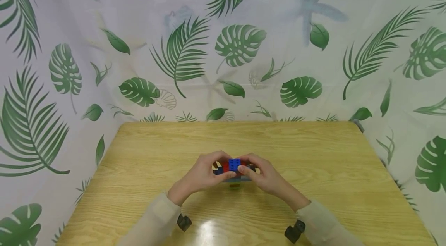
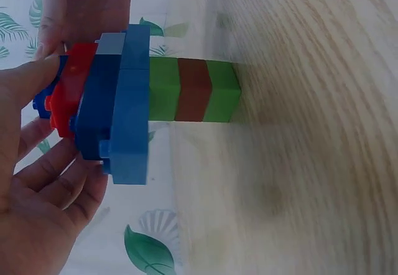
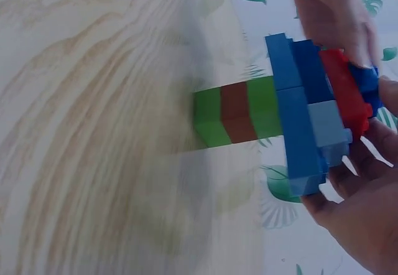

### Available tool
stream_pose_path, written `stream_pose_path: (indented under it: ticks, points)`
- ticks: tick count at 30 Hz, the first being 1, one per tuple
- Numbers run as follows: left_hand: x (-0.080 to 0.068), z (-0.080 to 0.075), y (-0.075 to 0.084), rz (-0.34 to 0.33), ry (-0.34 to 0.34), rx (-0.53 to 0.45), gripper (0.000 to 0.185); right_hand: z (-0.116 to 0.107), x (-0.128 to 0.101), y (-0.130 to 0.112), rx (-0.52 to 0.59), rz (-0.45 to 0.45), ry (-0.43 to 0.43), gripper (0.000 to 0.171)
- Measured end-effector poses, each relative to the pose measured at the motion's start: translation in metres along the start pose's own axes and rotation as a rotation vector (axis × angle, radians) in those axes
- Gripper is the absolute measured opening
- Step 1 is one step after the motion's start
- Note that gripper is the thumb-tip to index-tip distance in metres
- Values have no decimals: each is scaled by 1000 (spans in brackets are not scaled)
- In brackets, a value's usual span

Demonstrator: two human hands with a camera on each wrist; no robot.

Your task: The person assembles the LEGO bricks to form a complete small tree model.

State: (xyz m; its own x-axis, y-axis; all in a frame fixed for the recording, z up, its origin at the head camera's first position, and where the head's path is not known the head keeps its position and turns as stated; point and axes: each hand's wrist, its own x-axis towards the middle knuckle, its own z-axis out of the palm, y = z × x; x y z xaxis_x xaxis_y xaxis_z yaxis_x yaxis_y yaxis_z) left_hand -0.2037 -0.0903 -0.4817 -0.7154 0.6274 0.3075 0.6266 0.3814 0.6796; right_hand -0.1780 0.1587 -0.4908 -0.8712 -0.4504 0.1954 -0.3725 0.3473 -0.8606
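Over the middle of the wooden surface (image 1: pixel 313 153), the left hand (image 1: pixel 205 174) and right hand (image 1: pixel 265 176) both grip a block stack (image 1: pixel 234 166), its green-and-brown stem touching the wood.

A block tower (image 3: pixel 292 110) stands on the pale wooden table (image 3: pixel 93 132), its stem built of a green, a brown and another green brick, touching the wood at its foot. Wider blue slabs sit on that stem, then a red brick and a small blue one at the far end. The right hand (image 3: pixel 360 206) cups the wide end with its fingers, while the left hand (image 3: pixel 329 13) grips the same end from the other side, against a leaf-printed backdrop (image 3: pixel 273 194).
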Motion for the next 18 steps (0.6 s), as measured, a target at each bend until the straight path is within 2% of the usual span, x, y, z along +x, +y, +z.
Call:
stream_pose_path:
  ticks: [3,6,12,18]
  points:
    - [-6,4,-6,-51,-38,-11,44,0,0,-2,-3,31,-17,33]
    - [-11,8,-12,-80,-43,-17,48,-2,0,-5,-10,50,-27,36]
    - [-10,14,-19,-103,34,-58,44,-5,2,-4,-57,91,18,44]
    - [0,15,-29,-281,96,-158,46,-11,3,11,-140,96,50,64]
